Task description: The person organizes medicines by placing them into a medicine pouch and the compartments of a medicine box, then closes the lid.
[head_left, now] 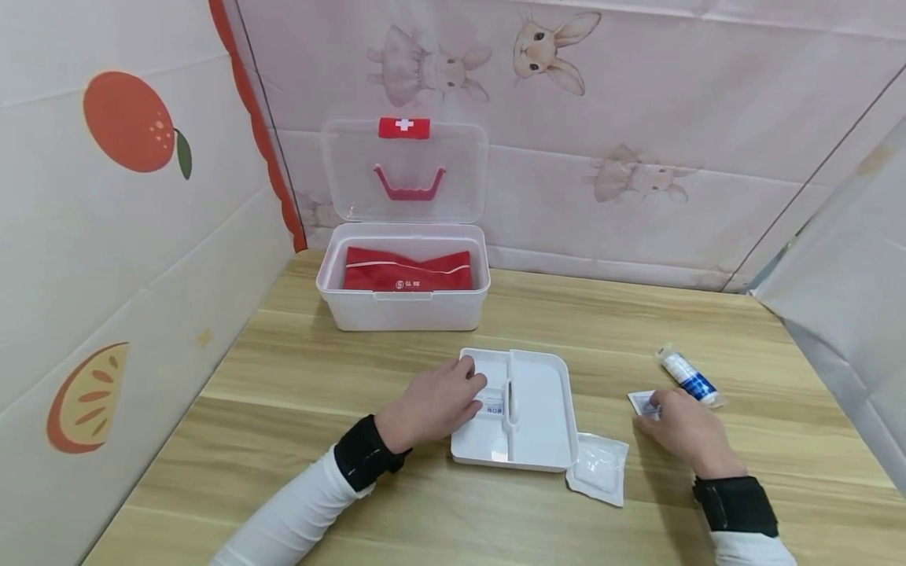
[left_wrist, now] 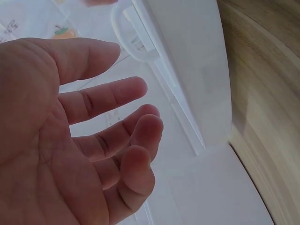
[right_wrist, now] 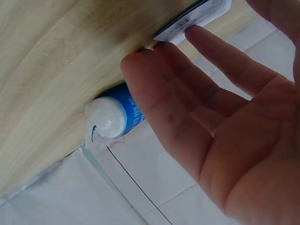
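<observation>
My left hand (head_left: 433, 399) hovers over the left side of a white divided tray (head_left: 545, 409), its fingers loosely bent and holding nothing. In the left wrist view, the palm and spread fingers (left_wrist: 112, 98) show beside the tray's raised handle (left_wrist: 123, 33). A small packet with blue print (head_left: 493, 402) lies in a left compartment, partly behind the fingertips. On the right, my right hand (head_left: 685, 431) touches a small flat sachet (head_left: 642, 403) on the table. The right wrist view shows fingertips at the barcoded sachet (right_wrist: 201, 19), the thumb apart from it.
A plastic-wrapped bandage roll (head_left: 688, 377) lies just beyond the right hand. A white square packet (head_left: 598, 469) rests against the tray's right corner. At the back, a clear-lidded first-aid box (head_left: 403, 310) stands open with a red pouch (head_left: 406, 271) inside. Fabric walls border the table.
</observation>
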Available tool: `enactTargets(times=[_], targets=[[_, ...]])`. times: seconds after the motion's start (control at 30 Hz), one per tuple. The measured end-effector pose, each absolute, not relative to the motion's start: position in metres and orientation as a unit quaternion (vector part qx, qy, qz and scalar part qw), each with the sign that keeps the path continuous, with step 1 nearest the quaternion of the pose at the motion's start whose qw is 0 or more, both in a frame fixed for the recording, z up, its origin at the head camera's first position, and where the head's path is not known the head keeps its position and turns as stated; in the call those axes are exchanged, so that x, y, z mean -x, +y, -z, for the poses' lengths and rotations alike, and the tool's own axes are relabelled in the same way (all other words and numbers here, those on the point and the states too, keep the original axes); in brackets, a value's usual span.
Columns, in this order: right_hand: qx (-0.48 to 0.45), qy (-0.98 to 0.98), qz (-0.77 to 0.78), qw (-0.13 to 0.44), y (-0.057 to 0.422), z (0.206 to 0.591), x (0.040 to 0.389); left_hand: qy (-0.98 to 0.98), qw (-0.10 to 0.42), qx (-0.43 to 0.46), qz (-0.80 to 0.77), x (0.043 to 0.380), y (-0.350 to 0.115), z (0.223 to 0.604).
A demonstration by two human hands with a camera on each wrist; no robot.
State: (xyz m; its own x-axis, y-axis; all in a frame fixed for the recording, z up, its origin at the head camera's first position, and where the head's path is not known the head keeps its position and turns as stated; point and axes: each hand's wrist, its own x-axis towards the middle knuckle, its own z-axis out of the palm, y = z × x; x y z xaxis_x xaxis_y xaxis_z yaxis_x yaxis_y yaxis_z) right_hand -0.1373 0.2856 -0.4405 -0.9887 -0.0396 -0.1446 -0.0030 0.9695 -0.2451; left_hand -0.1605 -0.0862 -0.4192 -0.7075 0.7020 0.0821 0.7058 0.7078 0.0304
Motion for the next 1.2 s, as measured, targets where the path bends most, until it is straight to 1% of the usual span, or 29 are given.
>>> enactTargets(times=[0.3,0.4,0.57,0.67,0.77,0.9,1.03,1.2], targets=[[0.018,0.989,0.138,0.057,0.278,0.443,0.143,-0.925,0.029,0.377,0.033,0.161,-0.090,0.419],[0.011,0.987,0.146,0.061,0.273,0.443,0.147,-0.926,0.028,0.375,0.033,0.161,-0.093,0.418],[-0.037,0.984,0.157,0.072,0.267,0.437,0.153,-0.926,0.021,0.373,0.046,0.161,-0.094,0.414],[-0.075,0.981,0.162,0.076,0.267,0.433,0.157,-0.923,0.028,0.380,0.051,0.162,-0.090,0.409],[-0.089,0.980,0.163,0.069,0.268,0.433,0.162,-0.920,0.039,0.385,0.054,0.162,-0.086,0.404],[-0.092,0.980,0.170,0.053,0.270,0.435,0.167,-0.924,0.036,0.376,0.064,0.163,-0.085,0.400],[-0.061,0.977,0.203,0.010,0.268,0.430,0.171,-0.928,0.031,0.365,0.071,0.164,-0.085,0.398],[0.009,0.951,0.307,-0.029,0.248,0.414,0.168,-0.931,0.020,0.355,0.082,0.166,-0.085,0.399]])
